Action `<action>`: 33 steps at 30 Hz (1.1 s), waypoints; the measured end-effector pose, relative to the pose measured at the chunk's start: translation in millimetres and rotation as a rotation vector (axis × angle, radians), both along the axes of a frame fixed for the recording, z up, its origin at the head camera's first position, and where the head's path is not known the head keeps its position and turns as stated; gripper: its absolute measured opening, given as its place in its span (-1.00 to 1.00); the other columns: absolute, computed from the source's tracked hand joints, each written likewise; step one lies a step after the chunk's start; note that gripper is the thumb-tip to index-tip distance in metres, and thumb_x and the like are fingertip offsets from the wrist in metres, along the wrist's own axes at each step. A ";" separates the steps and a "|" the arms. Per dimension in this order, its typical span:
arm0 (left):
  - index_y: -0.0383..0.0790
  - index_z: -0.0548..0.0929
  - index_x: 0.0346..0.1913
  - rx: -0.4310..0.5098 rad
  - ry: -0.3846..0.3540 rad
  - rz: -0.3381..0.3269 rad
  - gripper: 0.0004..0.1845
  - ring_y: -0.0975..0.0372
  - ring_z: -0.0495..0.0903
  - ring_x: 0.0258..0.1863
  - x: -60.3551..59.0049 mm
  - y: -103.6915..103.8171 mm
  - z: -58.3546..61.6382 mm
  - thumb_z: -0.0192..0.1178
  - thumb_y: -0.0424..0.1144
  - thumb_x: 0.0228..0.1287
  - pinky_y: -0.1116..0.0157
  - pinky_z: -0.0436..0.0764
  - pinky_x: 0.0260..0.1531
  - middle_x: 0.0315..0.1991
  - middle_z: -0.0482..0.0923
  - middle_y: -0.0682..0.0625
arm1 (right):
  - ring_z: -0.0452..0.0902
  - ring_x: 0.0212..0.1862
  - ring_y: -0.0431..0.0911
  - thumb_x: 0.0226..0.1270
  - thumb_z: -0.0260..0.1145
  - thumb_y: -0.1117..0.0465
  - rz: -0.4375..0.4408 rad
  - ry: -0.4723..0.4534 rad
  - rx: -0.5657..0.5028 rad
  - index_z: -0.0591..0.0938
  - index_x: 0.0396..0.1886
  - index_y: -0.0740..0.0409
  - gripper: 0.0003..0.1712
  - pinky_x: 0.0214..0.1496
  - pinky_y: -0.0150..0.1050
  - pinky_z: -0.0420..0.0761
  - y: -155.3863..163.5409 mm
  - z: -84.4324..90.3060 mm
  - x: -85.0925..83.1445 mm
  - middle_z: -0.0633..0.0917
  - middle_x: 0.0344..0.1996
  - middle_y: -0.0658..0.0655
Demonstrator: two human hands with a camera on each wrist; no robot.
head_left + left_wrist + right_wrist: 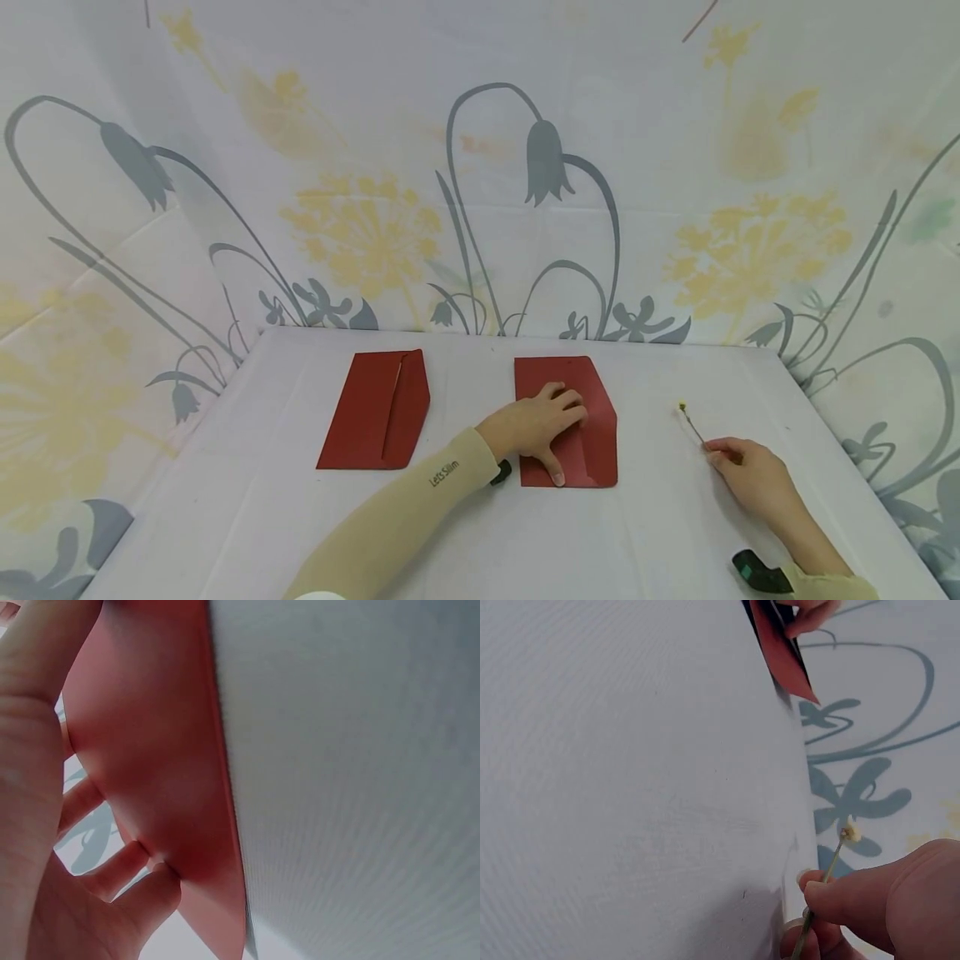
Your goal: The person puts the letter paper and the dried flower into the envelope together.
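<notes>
My left hand (536,425) lies across a red envelope (600,450), its fingers spread over the paper and the thumb near the bottom edge. In the left wrist view the fingertips (161,889) touch the red paper (161,750), which stands out against the white cloth. Between thumb and fingertips, my right hand (753,479) pinches a small flower (692,422) by its thin stem. Its pale yellow head (850,832) points up and away from the fingers in the right wrist view.
A second red envelope (360,408) lies to the left on the white tablecloth (225,500). Behind the table hangs a flower-printed cloth (495,250). Dark devices sit at both wrists, the right one (757,572) in plain sight.
</notes>
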State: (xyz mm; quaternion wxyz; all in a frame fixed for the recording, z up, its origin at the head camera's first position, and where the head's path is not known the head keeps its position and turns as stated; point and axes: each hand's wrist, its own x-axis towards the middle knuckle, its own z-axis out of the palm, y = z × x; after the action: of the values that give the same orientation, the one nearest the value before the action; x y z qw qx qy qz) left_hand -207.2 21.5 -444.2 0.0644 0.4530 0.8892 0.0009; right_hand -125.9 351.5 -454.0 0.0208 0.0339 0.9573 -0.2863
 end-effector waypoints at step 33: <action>0.05 0.36 0.31 0.005 -0.007 0.016 -0.02 0.06 0.01 0.47 -0.7 1.1 -3.5 0.44 0.40 -0.18 0.38 0.52 0.12 0.39 0.18 0.11 | 0.52 -0.37 -0.07 0.38 0.33 0.22 0.126 -0.130 -0.334 0.66 -0.02 0.37 -0.69 -0.38 -0.27 0.59 -69.0 16.1 -22.0 0.65 -0.41 0.10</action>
State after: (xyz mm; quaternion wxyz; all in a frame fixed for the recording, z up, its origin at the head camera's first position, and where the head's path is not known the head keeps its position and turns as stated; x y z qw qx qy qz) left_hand -207.9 22.6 -447.7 0.0666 0.4463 0.8924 0.0052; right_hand -147.9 282.5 -437.9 0.1060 -0.0115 0.8932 -0.4367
